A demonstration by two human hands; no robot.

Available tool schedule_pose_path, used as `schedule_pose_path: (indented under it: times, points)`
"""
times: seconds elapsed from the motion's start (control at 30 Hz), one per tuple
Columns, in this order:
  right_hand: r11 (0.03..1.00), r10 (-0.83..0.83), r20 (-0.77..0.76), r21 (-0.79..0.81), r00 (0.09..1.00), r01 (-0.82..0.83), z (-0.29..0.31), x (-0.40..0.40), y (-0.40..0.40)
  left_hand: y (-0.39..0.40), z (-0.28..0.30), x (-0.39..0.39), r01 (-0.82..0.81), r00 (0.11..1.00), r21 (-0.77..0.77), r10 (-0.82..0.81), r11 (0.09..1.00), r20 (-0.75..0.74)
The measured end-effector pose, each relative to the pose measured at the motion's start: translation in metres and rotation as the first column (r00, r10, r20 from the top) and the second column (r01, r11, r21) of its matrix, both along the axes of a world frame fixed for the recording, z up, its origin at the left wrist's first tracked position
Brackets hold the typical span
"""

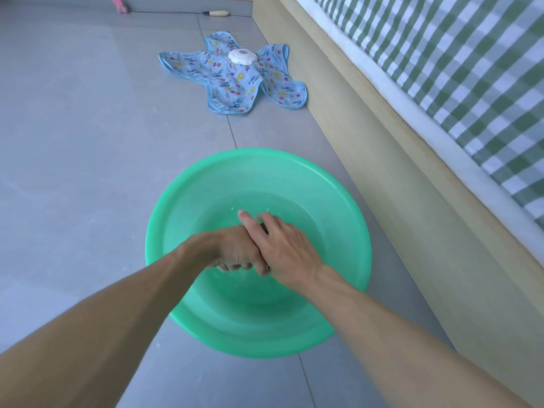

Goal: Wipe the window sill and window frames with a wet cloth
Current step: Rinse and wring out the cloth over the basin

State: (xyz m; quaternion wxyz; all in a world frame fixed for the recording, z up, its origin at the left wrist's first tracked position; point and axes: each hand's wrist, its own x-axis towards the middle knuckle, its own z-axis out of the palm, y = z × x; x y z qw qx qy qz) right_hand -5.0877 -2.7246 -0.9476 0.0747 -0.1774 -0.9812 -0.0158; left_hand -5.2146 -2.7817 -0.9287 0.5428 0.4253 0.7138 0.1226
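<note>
Both hands meet over the green basin (164, 231): left hand (232, 248) fisted, contents unseen; right hand (282, 245) curled round a dark cloth (263, 224), barely visible. Beyond, on the floor (88, 113), a patterned cloth (235, 81) under a white disc (243, 56).

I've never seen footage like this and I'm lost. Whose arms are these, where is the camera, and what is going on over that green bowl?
There is no machine: a person wears the camera on the head, looking down at their own arms. The left hand and right hand press together over a green basin of water on the grey floor, gripping something dark and mostly hidden, perhaps a cloth. Farther off lies a blue patterned cloth with a white round object on it.
</note>
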Motion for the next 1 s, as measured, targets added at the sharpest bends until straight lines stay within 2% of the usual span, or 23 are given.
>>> schedule_pose_path:
  times: [0.03,0.07,0.1,0.17,0.23,0.3,0.37,0.47,0.6,0.67,0.73,0.8,0.87,0.93,0.97,1.0]
  points:
    - [0.999,0.018,-0.043,0.045,0.999,-0.016,0.002,0.001,0.002,-0.003,0.002,0.002,-0.006,0.997,0.006,0.006,1.000,0.082]
    - [0.995,0.022,-0.048,0.094,0.999,-0.017,0.005,-0.001,0.003,-0.004,0.004,0.005,-0.004,0.997,0.041,0.000,0.999,0.080]
    - [0.991,0.007,-0.035,0.137,0.999,-0.003,0.008,-0.004,0.004,-0.004,0.002,0.007,-0.011,1.000,0.107,0.009,0.994,0.012]
    - [0.978,-0.050,0.058,0.204,0.997,0.038,0.017,-0.009,0.006,-0.001,0.001,0.016,0.076,0.963,0.218,-0.016,0.973,-0.268]
    - [0.981,-0.086,0.149,0.187,0.985,0.057,0.026,-0.010,0.005,-0.001,-0.001,0.022,0.135,0.854,0.255,0.018,0.958,-0.519]
    - [0.994,-0.105,0.234,0.065,0.967,0.092,0.029,-0.011,0.002,-0.006,-0.007,0.024,0.120,0.779,0.265,0.074,0.957,-0.623]
    - [0.977,-0.183,0.295,-0.050,0.938,0.206,0.029,-0.013,-0.002,-0.009,-0.009,0.023,0.160,0.681,0.243,0.071,0.957,-0.729]
    - [0.890,-0.293,0.362,-0.235,0.885,0.391,0.031,-0.021,-0.006,-0.012,-0.010,0.018,0.299,0.541,0.195,0.002,0.934,-0.841]
    - [0.783,-0.327,0.402,-0.391,0.855,0.483,0.030,-0.025,-0.002,-0.013,-0.003,0.013,0.370,0.469,0.176,-0.020,0.912,-0.883]
    - [0.793,-0.367,0.335,-0.375,0.868,0.480,0.026,-0.022,-0.004,-0.010,0.004,0.013,0.343,0.489,0.144,-0.045,0.928,-0.871]
    - [0.866,-0.376,0.185,-0.280,0.908,0.415,0.020,-0.017,-0.008,-0.005,0.010,0.010,0.230,0.592,0.114,-0.046,0.966,-0.805]
    - [0.954,-0.244,0.018,-0.175,0.970,0.244,0.011,-0.010,-0.010,0.003,0.016,0.000,0.113,0.789,0.054,-0.057,0.992,-0.612]
    - [0.988,-0.120,-0.032,-0.105,0.992,0.116,0.004,-0.005,-0.011,0.006,0.020,-0.008,0.094,0.943,-0.048,-0.105,0.994,-0.316]
    - [0.998,-0.050,-0.055,-0.036,0.997,0.048,0.003,-0.003,-0.008,0.001,0.022,-0.009,0.100,0.993,-0.100,-0.106,0.990,-0.055]
    - [1.000,-0.025,-0.066,-0.006,0.998,0.024,0.006,-0.003,-0.007,-0.001,0.025,-0.006,0.098,0.995,-0.077,-0.098,0.992,0.004]
    - [1.000,-0.011,-0.063,0.009,0.998,0.012,0.012,-0.004,-0.005,-0.002,0.026,-0.002,0.090,0.996,-0.026,-0.090,0.996,-0.010]
